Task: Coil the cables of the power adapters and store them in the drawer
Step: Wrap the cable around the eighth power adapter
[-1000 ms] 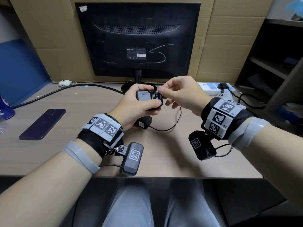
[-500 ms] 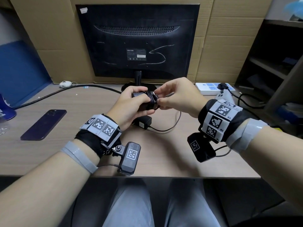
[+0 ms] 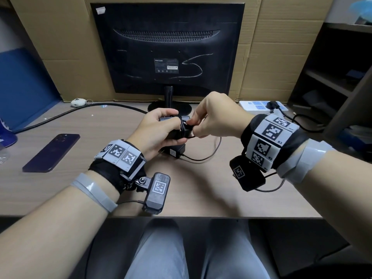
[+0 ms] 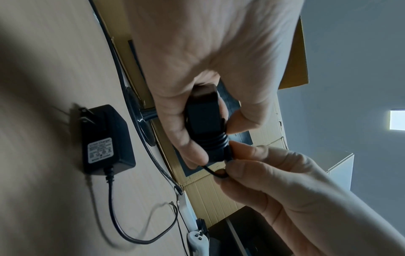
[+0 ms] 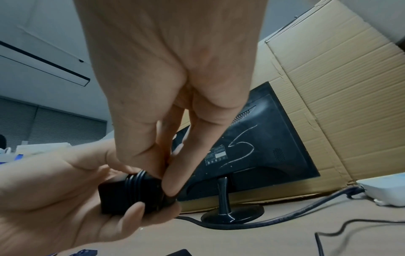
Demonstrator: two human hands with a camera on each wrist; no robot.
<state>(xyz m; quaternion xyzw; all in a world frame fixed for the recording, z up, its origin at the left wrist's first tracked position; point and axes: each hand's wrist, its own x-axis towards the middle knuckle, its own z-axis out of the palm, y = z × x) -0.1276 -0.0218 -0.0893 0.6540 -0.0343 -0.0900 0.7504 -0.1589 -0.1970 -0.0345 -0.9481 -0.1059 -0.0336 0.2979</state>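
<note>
While the left hand is gripping a black power adapter, the right hand is pinching the last of its cable just beyond the left fingertips, apparently finishing the wrap. Tucking that end comes next. A second adapter is lying below them, uncoiled. No drawer is showing.
</note>
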